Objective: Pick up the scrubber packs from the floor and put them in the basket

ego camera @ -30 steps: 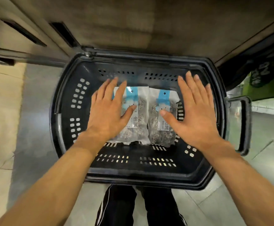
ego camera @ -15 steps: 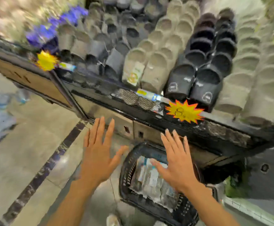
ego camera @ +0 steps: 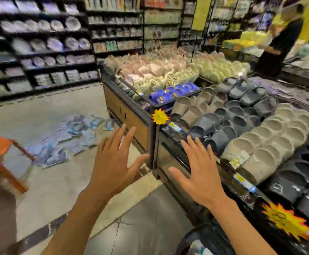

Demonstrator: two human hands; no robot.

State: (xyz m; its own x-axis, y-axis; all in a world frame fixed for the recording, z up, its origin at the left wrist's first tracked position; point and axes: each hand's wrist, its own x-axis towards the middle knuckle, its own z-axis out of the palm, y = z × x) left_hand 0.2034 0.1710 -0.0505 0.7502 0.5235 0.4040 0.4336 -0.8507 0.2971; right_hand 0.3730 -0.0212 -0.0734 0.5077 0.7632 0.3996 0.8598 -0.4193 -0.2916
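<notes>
Left hand: the left hand (ego camera: pixel 113 162) is being held out flat, palm down, fingers spread wide, nothing being gripped.
Right hand: the right hand (ego camera: pixel 198 171) is being held the same way, fingers splayed, empty, just beside the left and level with it.
Scrubber packs: a loose heap of scrubber packs (ego camera: pixel 70 137) is being seen on the floor (ego camera: pixel 45 181), ahead and to the left of the left hand, well apart from both hands and untouched.
Count of packs: the heap is being blurred by motion; more than ten packs are lying there, overlapping, but an exact number cannot be told.
Basket: one black basket (ego camera: pixel 196 238) is being cut off by the bottom edge, below the right forearm; something pale and blue is being glimpsed inside, too cropped to count.
Display counter: one counter (ego camera: pixel 131 118) stacked with slippers is being shown behind and to the right of both hands; its corner is standing between the two hands in the view.
Price stars: two yellow star tags (ego camera: pixel 160 116) are being carried on the counter's edge.
Stool: one orange stool (ego camera: pixel 0 157) is being seen at the left, near the heap.
Bystander: one person (ego camera: pixel 279 39) is standing far off at the upper right.
</notes>
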